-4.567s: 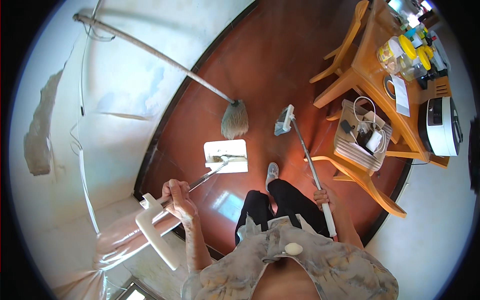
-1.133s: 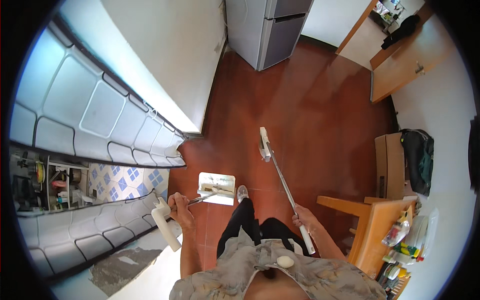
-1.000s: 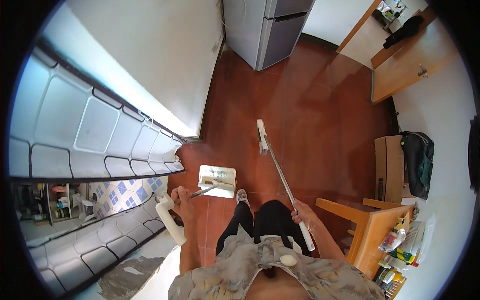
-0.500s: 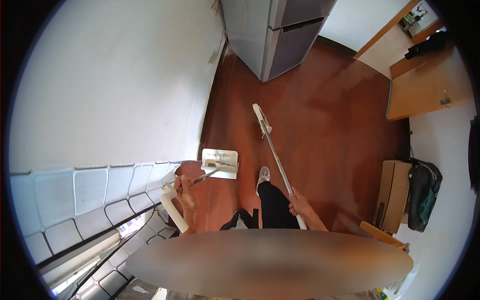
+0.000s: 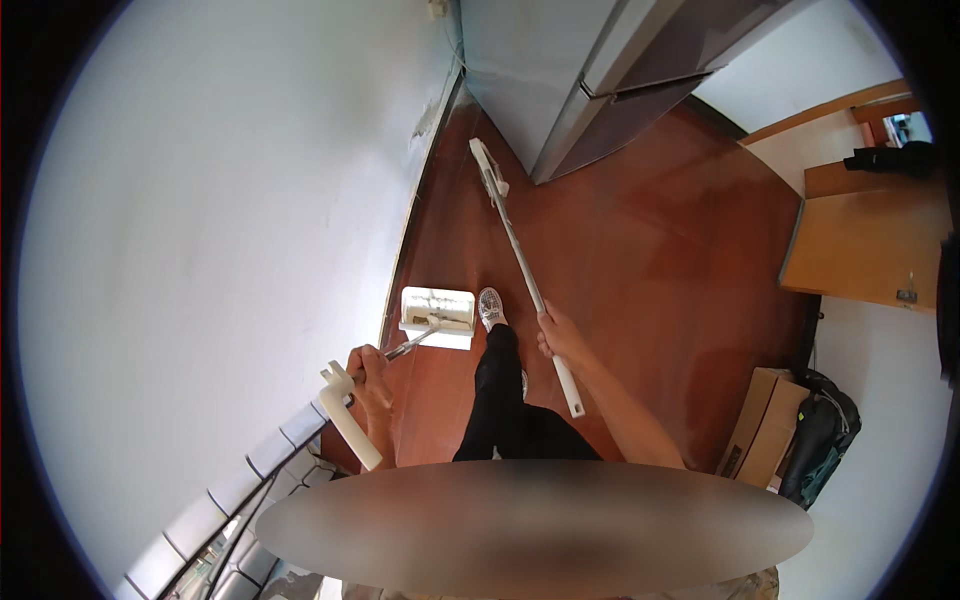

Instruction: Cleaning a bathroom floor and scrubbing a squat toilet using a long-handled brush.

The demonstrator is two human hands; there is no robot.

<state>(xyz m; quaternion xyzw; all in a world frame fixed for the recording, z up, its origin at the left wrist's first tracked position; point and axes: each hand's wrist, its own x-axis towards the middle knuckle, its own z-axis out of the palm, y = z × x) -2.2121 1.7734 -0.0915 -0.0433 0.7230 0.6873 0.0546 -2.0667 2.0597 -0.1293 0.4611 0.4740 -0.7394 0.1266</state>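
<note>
My left hand [image 5: 371, 376] is closed around the grey shaft of a long-handled dustpan, just below its cream hooked grip [image 5: 348, 430]. The white dustpan pan [image 5: 438, 300] hangs low or rests on the floor beside the left wall; I cannot tell which. In my right hand [image 5: 562, 334], the fingers wrap round the pale pole of a broom [image 5: 521, 250], with the handle's end poking out behind the fist. Slanting away to the far left, the broom ends in a narrow white head [image 5: 487, 165] on the floor between wall and fridge.
A grey fridge [image 5: 530, 90] stands ahead. The white wall [image 5: 230, 200] runs along my left, above tiles [image 5: 190, 530]. To the right are an open wooden door [image 5: 860, 245], a cardboard box [image 5: 765, 425] and a black bag [image 5: 825, 430]. My shoe [image 5: 491, 308] is beside the pan.
My right hand and the broom have moved forward and left, bringing the broom head nearer the wall and fridge. I have stepped forward; the dustpan stays in my left hand.
</note>
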